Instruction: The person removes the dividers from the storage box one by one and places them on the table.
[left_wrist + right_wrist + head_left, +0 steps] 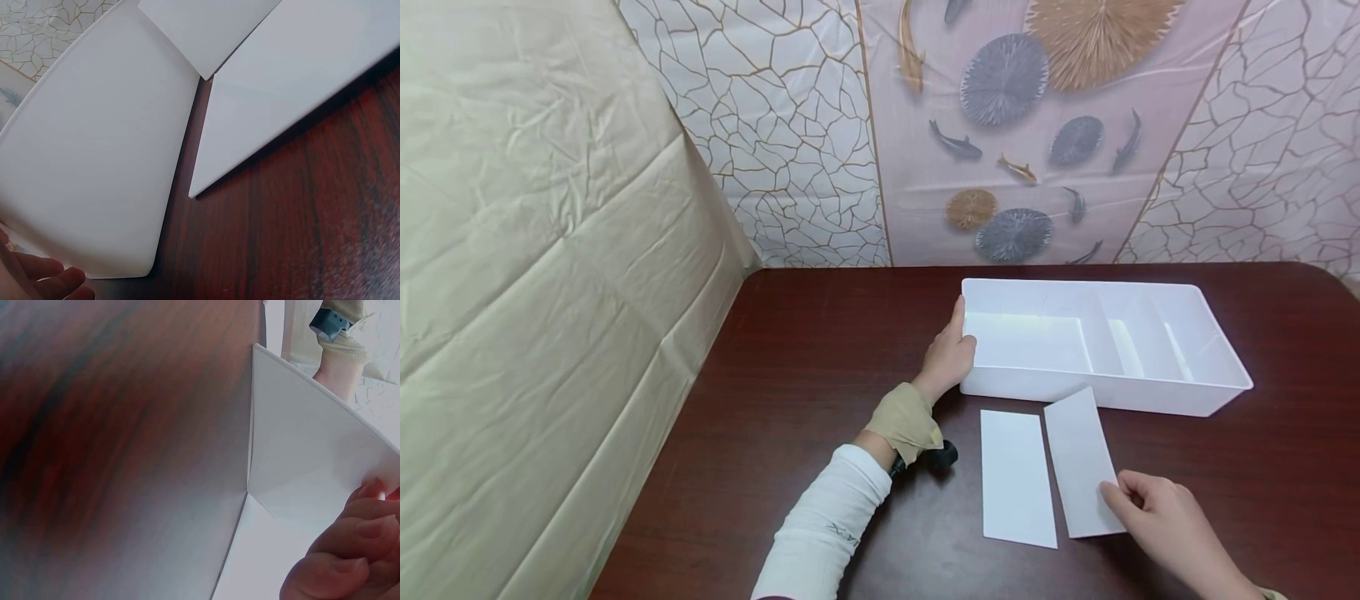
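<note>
A white plastic organizer tray (1037,382) with two cross dividers lies on the table. My left hand (946,358) holds its left end, the index finger stretched along the rim; in the left wrist view the left fingers (59,281) are at the tray's edge. Between thumb and fingers my right hand (1168,517) pinches the lower right edge of a white rectangular panel (1078,467). That panel is tilted, its upper end close to the tray's front wall. A second white panel (1017,479) lies flat on the table to its left.
The dark red-brown wooden table (775,375) reaches to a patterned cloth (790,133) behind it. A pale cloth (550,292) hangs along the left side. A small black device (942,456) is at the left wrist.
</note>
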A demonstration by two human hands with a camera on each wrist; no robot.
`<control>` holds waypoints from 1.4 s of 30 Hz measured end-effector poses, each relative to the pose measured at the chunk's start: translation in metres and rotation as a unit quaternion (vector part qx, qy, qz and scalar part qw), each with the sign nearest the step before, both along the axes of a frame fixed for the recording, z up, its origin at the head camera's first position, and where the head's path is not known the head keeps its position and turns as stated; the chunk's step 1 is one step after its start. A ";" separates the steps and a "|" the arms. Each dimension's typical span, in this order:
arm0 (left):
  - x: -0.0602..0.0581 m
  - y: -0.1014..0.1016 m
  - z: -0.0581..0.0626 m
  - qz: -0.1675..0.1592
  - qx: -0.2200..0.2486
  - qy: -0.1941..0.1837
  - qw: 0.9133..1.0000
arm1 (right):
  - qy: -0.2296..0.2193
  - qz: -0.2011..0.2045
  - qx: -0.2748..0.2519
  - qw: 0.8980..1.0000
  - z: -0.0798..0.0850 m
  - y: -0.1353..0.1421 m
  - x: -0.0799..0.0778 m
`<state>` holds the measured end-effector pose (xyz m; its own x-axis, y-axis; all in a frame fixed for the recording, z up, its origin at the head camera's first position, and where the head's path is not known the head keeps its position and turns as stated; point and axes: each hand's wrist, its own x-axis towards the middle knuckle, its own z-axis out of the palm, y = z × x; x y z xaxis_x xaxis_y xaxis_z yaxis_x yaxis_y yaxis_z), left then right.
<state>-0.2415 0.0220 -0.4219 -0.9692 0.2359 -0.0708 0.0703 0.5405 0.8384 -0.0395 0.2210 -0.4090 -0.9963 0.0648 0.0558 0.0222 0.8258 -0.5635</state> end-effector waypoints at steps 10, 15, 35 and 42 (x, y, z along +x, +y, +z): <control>-0.001 0.001 -0.001 0.001 0.001 0.006 1.000 | -0.008 0.000 0.014 1.000 0.000 0.004 0.000; -0.001 0.001 -0.001 0.002 0.005 0.009 1.000 | -0.011 0.000 0.019 1.000 -0.001 0.005 0.000; 0.000 0.001 0.001 0.003 0.003 0.004 1.000 | -0.094 0.011 0.036 0.995 -0.003 0.019 -0.001; -0.001 0.001 0.001 0.003 -0.008 0.005 1.000 | -0.115 0.024 0.047 0.992 -0.006 0.024 -0.003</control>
<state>-0.2422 0.0228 -0.4209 -0.9713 0.2287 -0.0652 0.0747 0.5537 0.8294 -0.0421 0.2449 -0.4146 -0.9851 0.0233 -0.1703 0.1017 0.8777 -0.4684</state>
